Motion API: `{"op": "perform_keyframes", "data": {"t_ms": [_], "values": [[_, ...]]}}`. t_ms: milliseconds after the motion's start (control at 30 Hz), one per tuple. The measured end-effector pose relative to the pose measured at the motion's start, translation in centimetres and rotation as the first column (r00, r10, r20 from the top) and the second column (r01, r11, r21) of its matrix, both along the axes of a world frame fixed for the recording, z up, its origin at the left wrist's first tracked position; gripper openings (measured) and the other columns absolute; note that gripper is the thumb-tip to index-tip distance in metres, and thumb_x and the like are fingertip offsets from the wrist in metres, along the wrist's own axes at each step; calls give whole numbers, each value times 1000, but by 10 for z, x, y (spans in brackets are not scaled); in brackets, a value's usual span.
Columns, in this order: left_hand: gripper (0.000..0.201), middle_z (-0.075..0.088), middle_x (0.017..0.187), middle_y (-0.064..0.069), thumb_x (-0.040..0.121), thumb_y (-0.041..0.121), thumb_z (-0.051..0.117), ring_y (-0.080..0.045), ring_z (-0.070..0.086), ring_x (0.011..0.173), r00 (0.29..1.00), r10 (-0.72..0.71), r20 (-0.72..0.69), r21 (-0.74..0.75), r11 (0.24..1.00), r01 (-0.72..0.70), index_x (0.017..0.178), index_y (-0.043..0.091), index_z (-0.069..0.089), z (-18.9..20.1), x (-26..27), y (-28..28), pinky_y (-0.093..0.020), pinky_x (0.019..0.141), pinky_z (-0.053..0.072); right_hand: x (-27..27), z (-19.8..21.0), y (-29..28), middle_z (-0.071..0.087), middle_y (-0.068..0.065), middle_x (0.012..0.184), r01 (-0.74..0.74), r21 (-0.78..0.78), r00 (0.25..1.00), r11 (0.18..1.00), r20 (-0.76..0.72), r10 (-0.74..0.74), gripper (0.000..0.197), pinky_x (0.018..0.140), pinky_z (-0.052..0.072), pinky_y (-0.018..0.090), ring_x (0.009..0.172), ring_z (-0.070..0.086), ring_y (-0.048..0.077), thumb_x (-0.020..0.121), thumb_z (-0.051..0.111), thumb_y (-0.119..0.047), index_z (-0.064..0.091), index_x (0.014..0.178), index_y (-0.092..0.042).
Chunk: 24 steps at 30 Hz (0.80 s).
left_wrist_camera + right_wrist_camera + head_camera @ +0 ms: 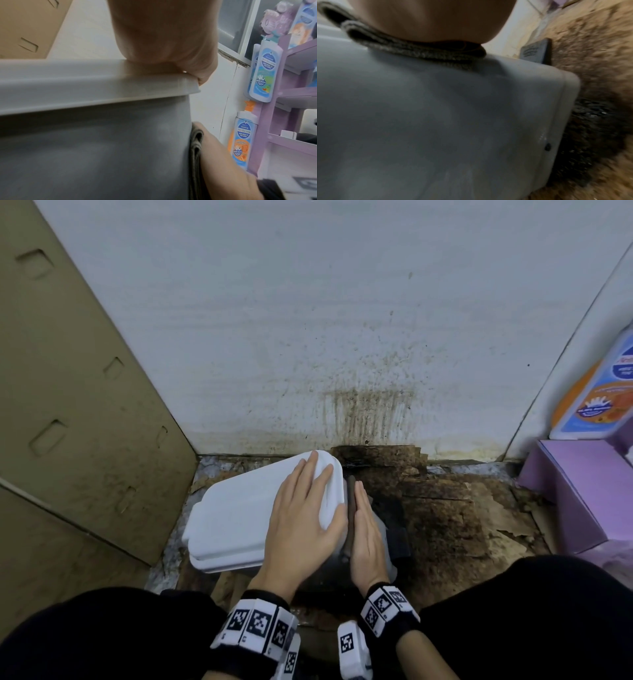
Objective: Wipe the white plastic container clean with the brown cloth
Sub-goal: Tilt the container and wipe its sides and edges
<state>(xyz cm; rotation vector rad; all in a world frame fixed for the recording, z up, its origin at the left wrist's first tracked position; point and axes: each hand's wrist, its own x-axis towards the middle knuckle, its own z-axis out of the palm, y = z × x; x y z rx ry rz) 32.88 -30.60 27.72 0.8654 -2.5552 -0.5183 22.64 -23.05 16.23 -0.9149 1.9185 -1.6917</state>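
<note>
The white plastic container (236, 522) stands lidded on the floor, slightly turned. My left hand (308, 505) lies flat on the right half of its lid (85, 86), fingers straight, thumb at the lid's right edge. The brown cloth (350, 518) is folded into a strip against the container's right side wall (436, 121). My right hand (368, 535) presses the cloth (412, 50) onto that wall with straight fingers pointing away from me. In the left wrist view the cloth (195, 155) sits sandwiched between the grey-looking wall (94, 155) and my right hand (223, 162).
A cardboard panel (68, 405) leans at the left. A stained white wall (342, 337) stands close behind. The floor cardboard (462, 525) is dark and dirty. A flat black object (399, 539) lies right of the container. A purple shelf (582, 491) with soap bottles (596, 392) is at the right.
</note>
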Motion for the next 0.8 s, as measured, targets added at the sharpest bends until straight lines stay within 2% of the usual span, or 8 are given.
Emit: {"op": "perform_keyframes", "data": {"t_ms": [100,200,367,500,700,800], "values": [[63,12,170,15,96,51,43,-5,7,156,1000,13,-14,6,1000,-13,156,35,34,-1,2,-4,-30,125,15,-11,-16,5,15,-19,167,-2,66,998,998,56,-2,49,129,9,40,152,11,-6,108,20,-37,19,157,-36],[64,13,169,17,93,52,41,-4,10,155,999,26,-27,19,999,-26,155,37,35,1,6,-6,-29,124,15,-16,-21,8,13,-19,167,-18,124,996,992,84,8,45,129,7,38,152,9,-8,109,20,-35,15,153,-41],[64,18,168,18,90,52,39,-5,16,154,996,66,-56,25,998,-65,152,37,39,1,12,-9,-31,123,21,-9,-20,0,12,-20,166,-3,135,997,991,80,-8,47,129,7,37,149,5,-13,107,19,-36,15,153,-41],[64,22,167,16,89,52,40,-8,22,153,993,91,-74,18,996,-90,151,36,42,0,20,-15,-35,121,28,7,2,-14,14,-21,166,0,70,997,998,81,-6,48,129,8,38,152,7,-8,104,17,-38,17,151,-44],[66,25,167,16,88,53,39,-9,26,152,988,112,-106,46,993,-108,150,34,44,2,27,-20,-37,119,31,36,57,-32,17,-27,163,-103,-54,990,993,89,107,49,127,8,29,150,9,-11,107,19,-33,23,156,-38],[65,24,167,17,89,53,40,-8,25,152,987,111,-115,55,993,-105,151,35,43,2,32,-21,-37,119,32,39,55,-30,15,-22,166,-117,-39,992,992,-50,115,51,127,8,30,153,9,-5,108,20,-34,20,159,-34]]}}
